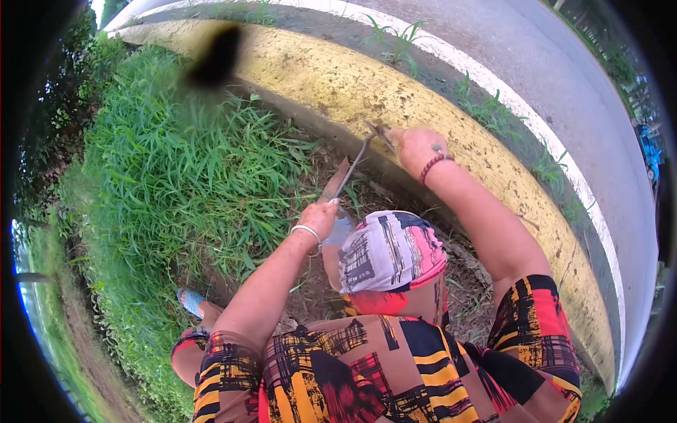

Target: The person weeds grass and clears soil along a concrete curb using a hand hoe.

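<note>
My left hand (319,218), with a pale bangle at the wrist, is closed around the near end of a thin metal tool with a bent tip (352,166), possibly a sickle. The tool slants up to the curb edge, near my right fingers. A flat brown strip (336,178) lies beside it; I cannot tell what it is. My right hand (419,149), wearing a red beaded bracelet, is at the yellow curb (310,67). Its fingers are pinched by a small dark, twig-like thing (384,135), too small to name.
Tall green grass (190,169) grows thickly on the left, with bare soil (300,299) by my feet. Beyond the curb run a white line (515,116) and a grey road (564,92). Weeds (398,42) sprout along the gutter. A blue object (649,149) stands far right.
</note>
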Action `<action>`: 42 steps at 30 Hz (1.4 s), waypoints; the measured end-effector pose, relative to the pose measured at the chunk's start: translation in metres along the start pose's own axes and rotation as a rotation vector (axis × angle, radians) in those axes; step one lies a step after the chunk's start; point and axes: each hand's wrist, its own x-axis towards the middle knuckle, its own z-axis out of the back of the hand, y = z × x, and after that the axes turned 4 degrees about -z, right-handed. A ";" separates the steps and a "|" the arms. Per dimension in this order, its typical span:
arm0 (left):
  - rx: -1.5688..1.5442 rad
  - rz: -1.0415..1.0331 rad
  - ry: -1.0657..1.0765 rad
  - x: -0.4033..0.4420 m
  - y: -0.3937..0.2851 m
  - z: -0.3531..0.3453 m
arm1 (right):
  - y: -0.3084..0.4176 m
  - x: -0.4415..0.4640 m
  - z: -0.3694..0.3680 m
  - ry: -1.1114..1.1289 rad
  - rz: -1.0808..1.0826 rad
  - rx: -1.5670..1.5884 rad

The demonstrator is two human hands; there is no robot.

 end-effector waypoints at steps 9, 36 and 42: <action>0.071 0.023 0.044 -0.003 -0.015 0.009 | -0.005 -0.018 0.002 0.049 -0.047 0.042; -0.947 0.192 0.344 -0.042 -0.060 0.070 | -0.076 -0.014 -0.045 -0.134 0.027 0.549; -0.851 0.218 0.422 -0.038 -0.067 0.068 | -0.072 0.028 -0.024 -0.130 0.127 0.339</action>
